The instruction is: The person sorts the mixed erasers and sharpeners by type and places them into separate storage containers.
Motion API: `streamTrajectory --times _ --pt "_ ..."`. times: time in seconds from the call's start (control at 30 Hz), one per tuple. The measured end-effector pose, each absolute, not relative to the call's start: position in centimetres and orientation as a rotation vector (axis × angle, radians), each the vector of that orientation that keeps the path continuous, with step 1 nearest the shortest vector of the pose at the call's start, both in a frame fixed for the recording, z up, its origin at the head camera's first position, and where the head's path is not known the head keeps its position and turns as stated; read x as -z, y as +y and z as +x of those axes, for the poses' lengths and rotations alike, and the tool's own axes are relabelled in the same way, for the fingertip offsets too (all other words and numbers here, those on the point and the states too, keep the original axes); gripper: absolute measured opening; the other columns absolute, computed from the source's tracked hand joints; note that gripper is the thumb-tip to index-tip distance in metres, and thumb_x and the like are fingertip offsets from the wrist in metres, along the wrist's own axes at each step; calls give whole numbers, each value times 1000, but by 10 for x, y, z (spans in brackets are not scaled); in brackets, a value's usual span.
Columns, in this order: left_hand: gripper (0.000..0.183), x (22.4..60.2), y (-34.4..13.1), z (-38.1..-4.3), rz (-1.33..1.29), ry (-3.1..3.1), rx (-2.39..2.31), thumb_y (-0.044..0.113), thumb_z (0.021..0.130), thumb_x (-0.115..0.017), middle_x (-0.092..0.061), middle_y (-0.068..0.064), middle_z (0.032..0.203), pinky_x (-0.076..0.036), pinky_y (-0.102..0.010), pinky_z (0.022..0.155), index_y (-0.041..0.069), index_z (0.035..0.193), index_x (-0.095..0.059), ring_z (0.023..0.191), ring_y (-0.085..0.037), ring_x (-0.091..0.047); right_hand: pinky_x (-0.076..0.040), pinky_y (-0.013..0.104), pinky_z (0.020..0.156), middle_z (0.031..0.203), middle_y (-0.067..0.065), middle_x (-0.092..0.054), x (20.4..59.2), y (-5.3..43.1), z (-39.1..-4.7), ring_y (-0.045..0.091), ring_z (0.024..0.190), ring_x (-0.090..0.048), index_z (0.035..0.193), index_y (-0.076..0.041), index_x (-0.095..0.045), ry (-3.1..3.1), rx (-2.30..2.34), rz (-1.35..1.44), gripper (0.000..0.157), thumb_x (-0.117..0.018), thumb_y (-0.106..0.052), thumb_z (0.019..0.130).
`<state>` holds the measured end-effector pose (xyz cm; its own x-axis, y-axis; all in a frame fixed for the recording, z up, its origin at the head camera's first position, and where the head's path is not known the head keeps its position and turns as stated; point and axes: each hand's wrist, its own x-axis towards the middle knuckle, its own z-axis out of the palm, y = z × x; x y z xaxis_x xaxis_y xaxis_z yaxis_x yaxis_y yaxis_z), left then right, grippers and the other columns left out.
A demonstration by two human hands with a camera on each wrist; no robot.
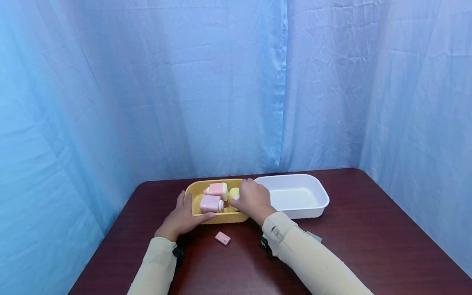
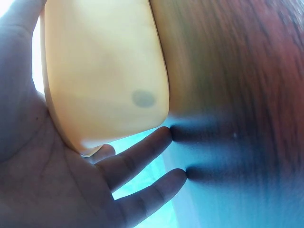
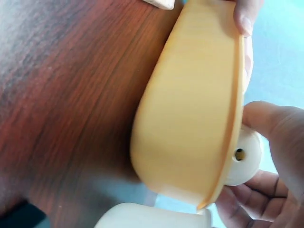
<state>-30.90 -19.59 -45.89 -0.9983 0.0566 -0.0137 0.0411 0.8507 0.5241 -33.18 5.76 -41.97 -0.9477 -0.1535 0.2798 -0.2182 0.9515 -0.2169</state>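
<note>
My left hand [image 1: 184, 219] lies at the left end of a yellow tray [image 1: 225, 219], its thumb over the near rim. In the left wrist view two straight fingers [image 2: 147, 152] reach down beside the tray to the table. At the tray's right end my right hand [image 1: 254, 200] holds a small yellow-and-white piece [image 1: 234, 193]. Its round white end [image 3: 247, 156], with a small hole, shows between thumb and fingers just above the rim; the palm hides much of it. Two pink bottles with stepped pale caps, one farther back [image 1: 216, 189] and one nearer [image 1: 211, 203], lie inside the tray.
A white tray [image 1: 295, 213] stands right beside the yellow one. In front of them a small pink block [image 1: 223, 238] lies on the dark red table [image 1: 228, 270]. Something flat and pale [image 1: 314, 236] peeks out past the right sleeve. Blue curtains [image 1: 228, 90] surround the table.
</note>
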Motion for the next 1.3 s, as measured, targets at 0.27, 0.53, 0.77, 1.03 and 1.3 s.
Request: streamTrajectory --times 0.27,0.53,0.77,1.03,1.3 --pt "138 459 -196 -310 86 2997 -840 90 69 -66 0 -14 173 -51 -60 103 12 167 -10 135 -43 -52 -43 37 48 65 -2 -56 410 54 -325 18 59 -54 61 -20 -57 -2845 -276 346 54 -85 -63 75" --pt "138 456 -196 -310 97 3001 -834 90 69 -66 1 -15 173 -51 -60 103 10 167 -10 136 -43 -52 -44 36 51 58 -2 -55 403 53 -321 18 56 -54 61 -18 -56 -2844 -278 388 54 -87 -60 75" --pt "139 457 -197 -311 85 2998 -842 90 68 -67 0 -14 172 -51 -60 103 12 167 -10 135 -43 -52 -44 37 51 57 -2 -54 401 53 -320 18 56 -54 61 -18 -56 -2855 -262 400 53 -86 -59 77" --pt "138 458 -197 -311 82 2996 -838 91 68 -66 0 -14 173 -51 -60 103 12 167 -9 135 -43 -52 -45 38 50 59 -3 -55 402 54 -316 19 58 -55 62 -20 -57 -2862 -246 379 50 -84 -59 79" --pt "139 458 -195 -310 75 2988 -852 90 68 -67 0 -13 173 -50 -61 104 13 167 -9 136 -43 -51 -44 38 48 60 -3 -55 407 57 -312 17 55 -52 63 -20 -58 -2834 -201 366 52 -83 -63 78"
